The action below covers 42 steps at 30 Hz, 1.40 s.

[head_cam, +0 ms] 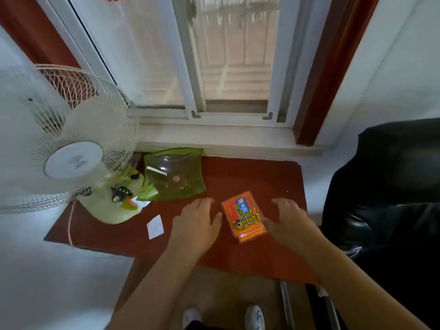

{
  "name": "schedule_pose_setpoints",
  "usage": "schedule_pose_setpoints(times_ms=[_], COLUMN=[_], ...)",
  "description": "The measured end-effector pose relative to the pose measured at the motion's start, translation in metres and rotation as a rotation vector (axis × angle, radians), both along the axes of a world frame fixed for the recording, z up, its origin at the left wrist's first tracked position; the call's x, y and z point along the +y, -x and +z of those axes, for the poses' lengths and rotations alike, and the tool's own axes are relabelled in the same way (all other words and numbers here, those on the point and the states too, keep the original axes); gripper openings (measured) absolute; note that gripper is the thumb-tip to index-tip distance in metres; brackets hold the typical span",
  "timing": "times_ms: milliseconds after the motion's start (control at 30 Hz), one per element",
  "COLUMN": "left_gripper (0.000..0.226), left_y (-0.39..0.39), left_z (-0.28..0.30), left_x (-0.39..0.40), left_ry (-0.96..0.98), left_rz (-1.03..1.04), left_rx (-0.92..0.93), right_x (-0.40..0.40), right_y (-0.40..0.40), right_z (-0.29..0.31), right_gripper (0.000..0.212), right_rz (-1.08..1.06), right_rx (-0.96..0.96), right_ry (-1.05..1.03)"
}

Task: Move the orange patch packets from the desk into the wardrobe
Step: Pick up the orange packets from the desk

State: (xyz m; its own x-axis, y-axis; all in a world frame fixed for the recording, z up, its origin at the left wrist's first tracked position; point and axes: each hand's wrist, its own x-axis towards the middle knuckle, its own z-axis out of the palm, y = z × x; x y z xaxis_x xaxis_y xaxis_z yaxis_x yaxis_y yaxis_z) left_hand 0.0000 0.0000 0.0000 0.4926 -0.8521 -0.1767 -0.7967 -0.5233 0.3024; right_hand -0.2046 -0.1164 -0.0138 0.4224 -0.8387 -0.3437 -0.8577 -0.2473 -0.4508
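Orange packets point(244, 217): glossy printed plastic film. Worktop point(238, 177): smooth, matt red-brown. Green dish point(176, 177): translucent, glossy; chair point(385, 186): shiny black leather-like.

Home room: desk fan point(69, 144), window point(214, 55), small desk point(250, 177).

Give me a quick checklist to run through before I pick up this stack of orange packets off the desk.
1. Orange patch packets stacked together on the desk: ok.
2. Left hand beside the stack, fingers straight, holding nothing: ok.
3. Right hand on the stack's other side, open: ok.
4. Firm grip on the stack: not ok, neither hand closes on it yet.
5. Green glass dish and fan apart from the stack: ok.
6. Wardrobe open and path free: cannot tell, out of view.
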Motion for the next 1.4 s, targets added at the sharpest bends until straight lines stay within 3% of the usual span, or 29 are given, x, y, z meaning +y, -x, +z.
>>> schedule_pose_setpoints(times_ms=[533, 667, 1133, 1267, 1400], left_gripper=[0.051, 0.051, 0.050, 0.051, 0.052], left_y=[-0.020, -0.022, -0.031, -0.031, -0.030], left_z=[-0.096, -0.107, -0.125, -0.128, -0.128], left_x=[-0.028, -0.028, -0.016, -0.012, -0.010], left_ry=[-0.170, -0.158, -0.166, -0.175, -0.160], left_rz=[0.020, 0.016, -0.017, -0.017, 0.003], left_rx=[0.146, 0.177, 0.178, 0.181, 0.237], right_x=[-0.041, -0.045, -0.027, -0.029, -0.033], right_y=[-0.066, -0.078, -0.077, -0.069, -0.058], right_z=[-0.116, -0.135, -0.169, -0.176, -0.183], right_gripper=[0.068, 0.076, 0.079, 0.065, 0.019], right_rz=[-0.052, -0.072, -0.239, -0.305, -0.327], right_rx=[0.155, 0.197, 0.169, 0.178, 0.049], right_ry=[-0.211, -0.286, -0.193, -0.261, -0.310])
